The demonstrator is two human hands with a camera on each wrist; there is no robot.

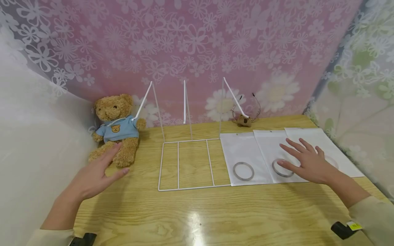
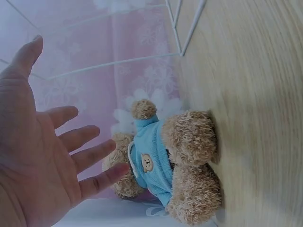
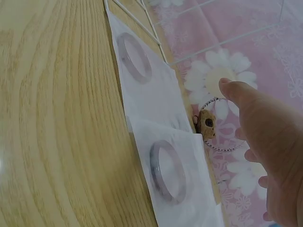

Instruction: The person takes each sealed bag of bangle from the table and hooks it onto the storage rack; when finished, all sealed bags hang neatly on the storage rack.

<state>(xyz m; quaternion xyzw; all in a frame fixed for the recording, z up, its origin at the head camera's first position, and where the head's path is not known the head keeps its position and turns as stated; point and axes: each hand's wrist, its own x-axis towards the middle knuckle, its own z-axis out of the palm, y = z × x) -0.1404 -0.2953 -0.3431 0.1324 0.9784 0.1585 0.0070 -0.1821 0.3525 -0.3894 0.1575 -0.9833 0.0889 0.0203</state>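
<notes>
My left hand (image 1: 93, 176) hovers in front of the teddy bear (image 1: 120, 130), fingers spread, holding nothing; in the left wrist view the hand (image 2: 42, 156) shows its palm beside the bear (image 2: 158, 158). My right hand (image 1: 311, 163), also empty with spread fingers, is over the white sheets (image 1: 243, 147) on the right. One ring (image 1: 243, 171) lies on the leftmost sheet, a greyish ring (image 1: 278, 173) on the middle one, and a faint third is partly behind the hand. The right wrist view shows two rings (image 3: 155, 165) and my right hand (image 3: 270, 142) beside them.
A white wire rack (image 1: 168, 190) with three upright arms stands mid-table, its base touching the leftmost sheet. Behind the sheets sits a headband with a small brown animal head (image 1: 244, 121). Flowered pink curtain (image 1: 184, 41) hangs at the back, with pale curtains at both sides.
</notes>
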